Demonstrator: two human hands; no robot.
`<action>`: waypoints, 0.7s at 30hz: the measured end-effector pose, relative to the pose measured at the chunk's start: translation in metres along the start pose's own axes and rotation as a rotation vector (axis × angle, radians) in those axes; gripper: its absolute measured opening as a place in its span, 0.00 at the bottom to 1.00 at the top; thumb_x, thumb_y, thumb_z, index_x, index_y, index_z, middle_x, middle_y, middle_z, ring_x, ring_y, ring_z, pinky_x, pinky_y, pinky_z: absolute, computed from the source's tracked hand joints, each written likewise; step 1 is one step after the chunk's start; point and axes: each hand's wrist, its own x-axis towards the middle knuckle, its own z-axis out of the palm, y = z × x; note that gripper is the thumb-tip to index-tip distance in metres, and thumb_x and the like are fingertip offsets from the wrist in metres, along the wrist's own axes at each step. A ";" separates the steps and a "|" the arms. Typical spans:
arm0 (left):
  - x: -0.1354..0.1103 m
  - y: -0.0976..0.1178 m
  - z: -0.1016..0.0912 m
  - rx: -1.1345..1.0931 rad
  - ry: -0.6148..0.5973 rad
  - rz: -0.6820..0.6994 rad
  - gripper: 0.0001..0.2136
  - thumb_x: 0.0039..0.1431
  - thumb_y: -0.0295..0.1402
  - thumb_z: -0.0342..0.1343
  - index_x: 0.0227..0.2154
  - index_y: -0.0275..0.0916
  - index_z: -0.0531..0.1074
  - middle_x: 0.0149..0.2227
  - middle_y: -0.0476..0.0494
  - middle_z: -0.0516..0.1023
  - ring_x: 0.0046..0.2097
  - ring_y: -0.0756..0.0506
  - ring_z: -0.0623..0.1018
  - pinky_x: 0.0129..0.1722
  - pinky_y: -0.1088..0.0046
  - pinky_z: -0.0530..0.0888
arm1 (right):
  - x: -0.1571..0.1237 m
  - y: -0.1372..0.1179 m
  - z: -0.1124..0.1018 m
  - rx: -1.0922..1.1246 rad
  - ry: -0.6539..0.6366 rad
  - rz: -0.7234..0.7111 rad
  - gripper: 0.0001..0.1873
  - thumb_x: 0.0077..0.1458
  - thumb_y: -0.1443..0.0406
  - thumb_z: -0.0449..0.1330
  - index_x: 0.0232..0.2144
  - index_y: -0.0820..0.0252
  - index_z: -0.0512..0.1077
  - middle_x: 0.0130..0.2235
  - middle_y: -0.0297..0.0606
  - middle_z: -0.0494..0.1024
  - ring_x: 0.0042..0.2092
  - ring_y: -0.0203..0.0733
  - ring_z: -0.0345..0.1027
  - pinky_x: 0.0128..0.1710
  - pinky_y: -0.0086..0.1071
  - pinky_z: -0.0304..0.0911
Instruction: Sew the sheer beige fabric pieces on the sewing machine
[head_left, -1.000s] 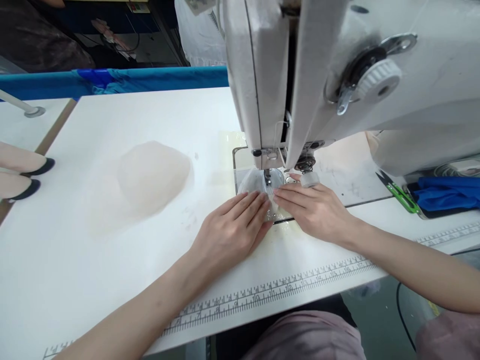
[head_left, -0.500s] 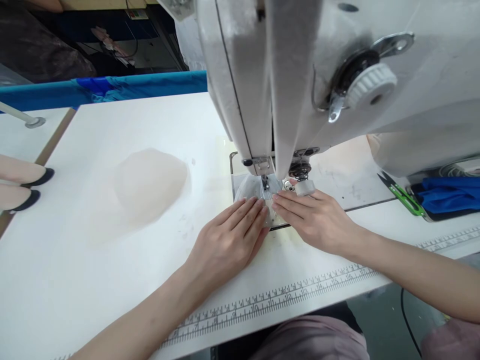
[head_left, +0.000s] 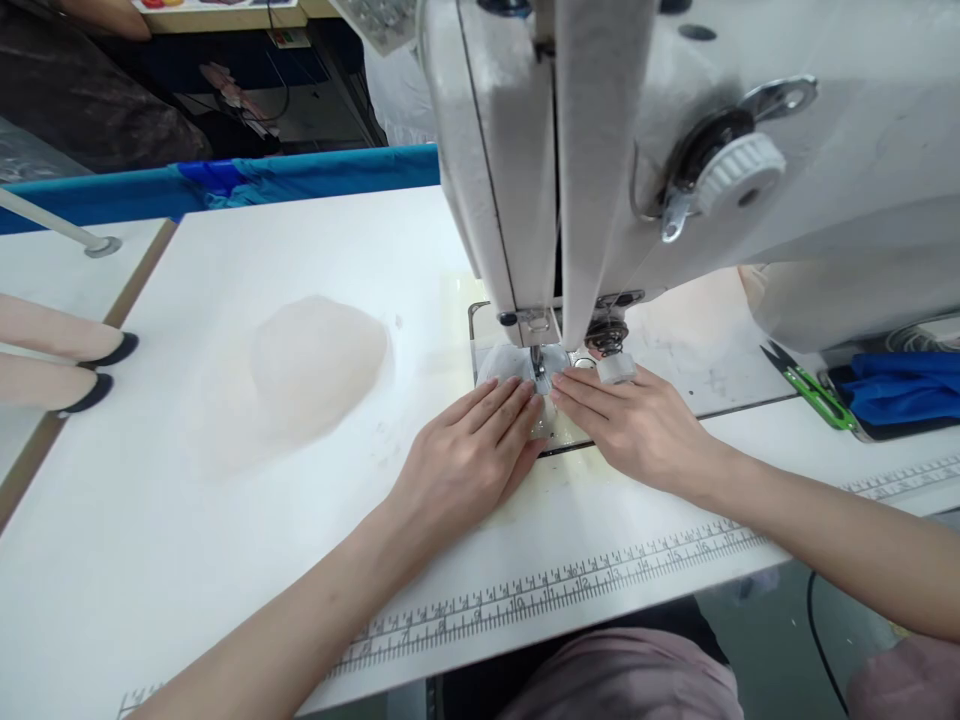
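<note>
A thin, see-through whitish fabric piece (head_left: 504,364) lies under the presser foot (head_left: 537,362) of a white sewing machine (head_left: 501,170). My left hand (head_left: 480,435) rests flat on the near left part of the fabric, fingers stretched toward the needle. From the right, my right hand (head_left: 637,420) lies with its fingers extended, the tips at the fabric's right edge close to the foot. Both hands press down rather than grip. The fabric's near part is mostly covered by my fingers.
Green-handled thread snips (head_left: 814,390) and blue cloth (head_left: 900,388) in a dark tray lie at the right. A sheer beige piece (head_left: 322,355) is spread on the white table. Doll-like legs (head_left: 60,350) stick in at the left. A printed ruler (head_left: 551,600) runs along the front edge.
Both hands and the fabric have slid slightly forward under the presser foot. The whole view has shifted a little to the right.
</note>
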 end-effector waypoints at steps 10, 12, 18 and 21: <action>-0.003 0.006 -0.005 0.007 -0.009 -0.012 0.12 0.61 0.31 0.54 0.45 0.31 0.75 0.46 0.37 0.79 0.49 0.39 0.79 0.50 0.60 0.78 | 0.000 0.000 0.001 -0.007 0.048 -0.011 0.17 0.58 0.78 0.50 0.42 0.65 0.76 0.45 0.40 0.80 0.46 0.41 0.74 0.55 0.42 0.65; -0.003 0.008 -0.008 0.025 -0.005 -0.009 0.12 0.61 0.31 0.55 0.43 0.30 0.76 0.45 0.36 0.80 0.47 0.39 0.80 0.50 0.60 0.78 | 0.000 -0.001 -0.001 -0.007 0.050 -0.009 0.17 0.59 0.78 0.49 0.41 0.65 0.76 0.45 0.40 0.80 0.46 0.40 0.73 0.56 0.40 0.64; -0.003 0.008 -0.007 0.053 -0.002 -0.009 0.12 0.61 0.31 0.55 0.42 0.29 0.76 0.45 0.35 0.80 0.47 0.39 0.79 0.50 0.61 0.78 | -0.001 -0.003 -0.002 -0.014 0.038 0.028 0.18 0.57 0.79 0.49 0.41 0.62 0.75 0.46 0.37 0.79 0.45 0.40 0.72 0.53 0.42 0.64; -0.004 0.006 -0.005 0.060 -0.001 -0.015 0.12 0.61 0.31 0.55 0.43 0.29 0.76 0.45 0.35 0.80 0.48 0.39 0.79 0.51 0.61 0.77 | -0.002 -0.003 0.000 -0.024 0.030 0.039 0.19 0.57 0.79 0.49 0.42 0.61 0.75 0.46 0.36 0.79 0.45 0.40 0.71 0.52 0.41 0.63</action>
